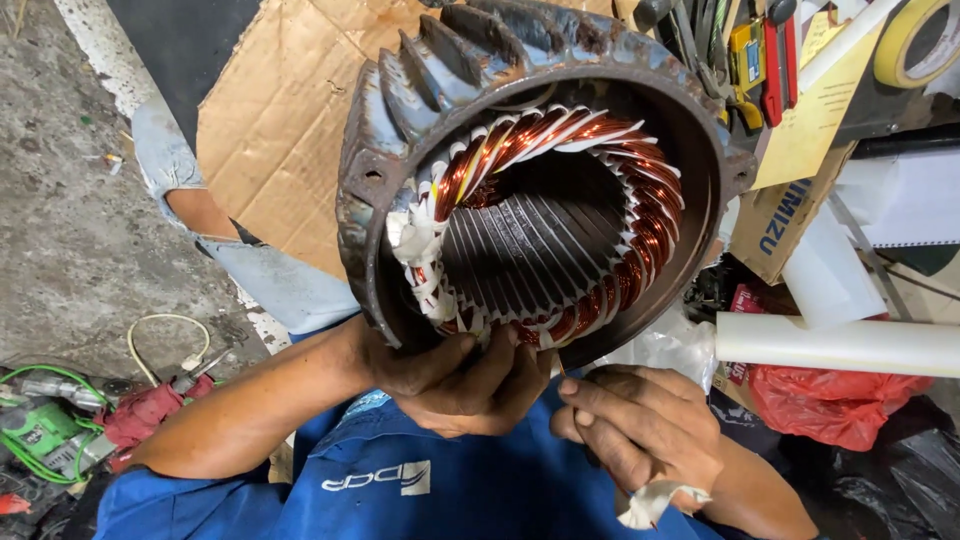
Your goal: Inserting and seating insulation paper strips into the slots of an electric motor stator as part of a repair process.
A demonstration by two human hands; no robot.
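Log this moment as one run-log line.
left hand: on stator windings | right hand: holding white tape | motor housing: tilted on cardboard

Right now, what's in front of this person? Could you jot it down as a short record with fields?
Main thing: rusty motor housing with copper windings and white wrapping
Left hand: fingers on the windings at the lower rim
Right hand: below the housing, holding a white scrap
Underneath: cardboard sheet
To the right: white tube, red bag
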